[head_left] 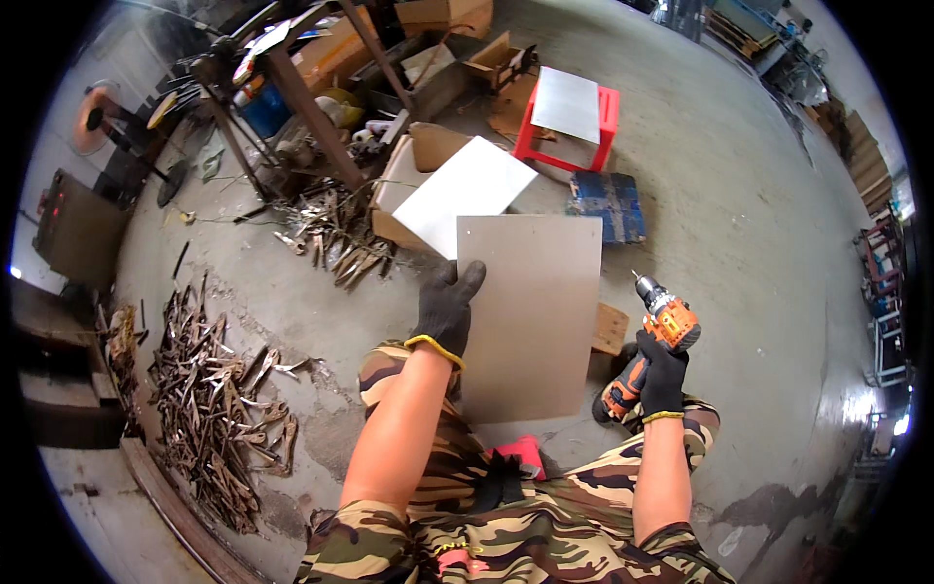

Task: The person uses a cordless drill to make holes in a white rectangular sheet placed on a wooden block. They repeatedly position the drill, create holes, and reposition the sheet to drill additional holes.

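My left hand (446, 308), in a dark glove with a yellow cuff, grips the left edge of a grey rectangular sheet (530, 321). The sheet stands up in front of me between my knees, with a small mark near its upper left corner. In my right hand (664, 373), gloved alike, is an orange and black cordless drill (671, 319). Its bit points up and away, to the right of the sheet and apart from it. Behind the sheet, a wooden block (610, 328) shows in part.
A white sheet (465, 195) lies over an open cardboard box (397, 185). Farther off, a red stool (609, 122) carries another pale sheet (567, 102), near a blue taped box (608, 206). Scrap strips (219, 409) are heaped at left. A fan (95, 119) stands beyond.
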### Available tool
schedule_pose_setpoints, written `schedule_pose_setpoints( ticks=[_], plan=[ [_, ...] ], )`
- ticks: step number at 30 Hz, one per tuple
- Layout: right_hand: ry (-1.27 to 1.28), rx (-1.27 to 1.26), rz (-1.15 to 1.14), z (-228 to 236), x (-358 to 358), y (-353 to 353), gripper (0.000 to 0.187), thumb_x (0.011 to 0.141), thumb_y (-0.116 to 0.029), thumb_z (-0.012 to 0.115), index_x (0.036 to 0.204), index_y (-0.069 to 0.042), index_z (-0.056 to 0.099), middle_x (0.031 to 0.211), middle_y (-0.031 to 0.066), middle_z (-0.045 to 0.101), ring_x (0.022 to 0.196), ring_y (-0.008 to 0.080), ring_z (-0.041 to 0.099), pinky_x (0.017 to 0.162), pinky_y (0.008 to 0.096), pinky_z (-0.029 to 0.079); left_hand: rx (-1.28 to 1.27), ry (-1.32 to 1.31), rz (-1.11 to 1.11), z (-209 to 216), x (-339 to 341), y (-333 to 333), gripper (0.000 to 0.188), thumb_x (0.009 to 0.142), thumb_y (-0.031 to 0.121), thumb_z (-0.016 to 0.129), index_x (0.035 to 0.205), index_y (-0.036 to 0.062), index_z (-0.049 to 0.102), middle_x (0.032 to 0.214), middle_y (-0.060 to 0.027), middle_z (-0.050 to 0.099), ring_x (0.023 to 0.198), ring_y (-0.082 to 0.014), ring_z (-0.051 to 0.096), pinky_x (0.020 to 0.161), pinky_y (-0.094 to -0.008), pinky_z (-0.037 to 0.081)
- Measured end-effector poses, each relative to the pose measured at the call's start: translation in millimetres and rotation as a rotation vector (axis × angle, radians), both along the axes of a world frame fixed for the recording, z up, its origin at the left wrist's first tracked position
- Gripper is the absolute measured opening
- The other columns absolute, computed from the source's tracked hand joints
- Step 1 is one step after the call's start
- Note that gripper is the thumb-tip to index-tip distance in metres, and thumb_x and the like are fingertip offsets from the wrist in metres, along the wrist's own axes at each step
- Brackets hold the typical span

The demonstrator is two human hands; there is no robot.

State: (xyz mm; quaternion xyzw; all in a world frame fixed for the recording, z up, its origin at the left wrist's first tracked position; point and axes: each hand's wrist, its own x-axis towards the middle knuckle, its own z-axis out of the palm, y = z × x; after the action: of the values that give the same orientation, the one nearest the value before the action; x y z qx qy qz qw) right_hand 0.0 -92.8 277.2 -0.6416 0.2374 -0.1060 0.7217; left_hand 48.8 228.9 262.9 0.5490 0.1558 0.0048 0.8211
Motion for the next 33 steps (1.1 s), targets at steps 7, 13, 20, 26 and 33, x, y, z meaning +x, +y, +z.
schedule_pose_setpoints(
  ticks=[7,13,20,26,33],
  plan=[
    [-0.071,-0.090,-0.025,-3.6,1.4,-35.4,0.023,0.079,-0.002,0.076,0.099,-0.002,0.066,0.083,0.0055,0.066,0.066,0.0178,0.065,0.061,0.0308,0.052,-0.021,0.161,-0.213,9.0,-2.1,-29.4,0.028,0.098,0.020,0.067,0.117,-0.0016,0.070,0.104,-0.0090,0.072,0.088,-0.0164,0.066,0.079,-0.0317,0.054],
    [-0.061,-0.077,-0.020,-1.4,-2.1,-27.5,0.021,0.078,0.000,0.076,0.097,-0.001,0.066,0.081,0.0050,0.066,0.066,0.0173,0.065,0.061,0.0306,0.052,-0.046,0.192,-0.253,4.3,1.2,-38.8,0.030,0.098,0.023,0.068,0.118,0.0006,0.071,0.101,-0.0063,0.074,0.087,-0.0154,0.067,0.081,-0.0300,0.053],
    [-0.056,-0.074,-0.005,4.2,-1.9,-24.1,0.026,0.078,0.002,0.075,0.102,-0.001,0.065,0.085,0.0029,0.065,0.068,0.0154,0.064,0.062,0.0296,0.051,0.153,0.239,-0.338,34.8,-1.3,-41.5,0.039,0.099,0.035,0.065,0.121,0.0039,0.072,0.103,-0.0067,0.076,0.087,-0.0161,0.068,0.083,-0.0307,0.052],
    [-0.095,-0.101,-0.006,6.8,-0.8,-20.2,0.029,0.079,0.002,0.075,0.106,-0.002,0.066,0.090,0.0005,0.064,0.078,0.0121,0.062,0.070,0.0281,0.051,0.386,0.254,-0.391,42.0,0.2,-40.0,0.044,0.098,0.042,0.063,0.121,0.0058,0.071,0.104,-0.0076,0.076,0.088,-0.0196,0.069,0.084,-0.0317,0.051],
    [-0.087,-0.090,-0.004,6.8,-2.0,-18.6,0.031,0.080,0.000,0.076,0.108,-0.003,0.066,0.092,0.0004,0.064,0.078,0.0120,0.062,0.072,0.0283,0.051,0.238,0.156,-0.307,24.0,2.8,-41.8,0.034,0.095,0.027,0.072,0.108,-0.0038,0.069,0.090,-0.0108,0.071,0.078,-0.0178,0.063,0.070,-0.0337,0.052]
  ],
)
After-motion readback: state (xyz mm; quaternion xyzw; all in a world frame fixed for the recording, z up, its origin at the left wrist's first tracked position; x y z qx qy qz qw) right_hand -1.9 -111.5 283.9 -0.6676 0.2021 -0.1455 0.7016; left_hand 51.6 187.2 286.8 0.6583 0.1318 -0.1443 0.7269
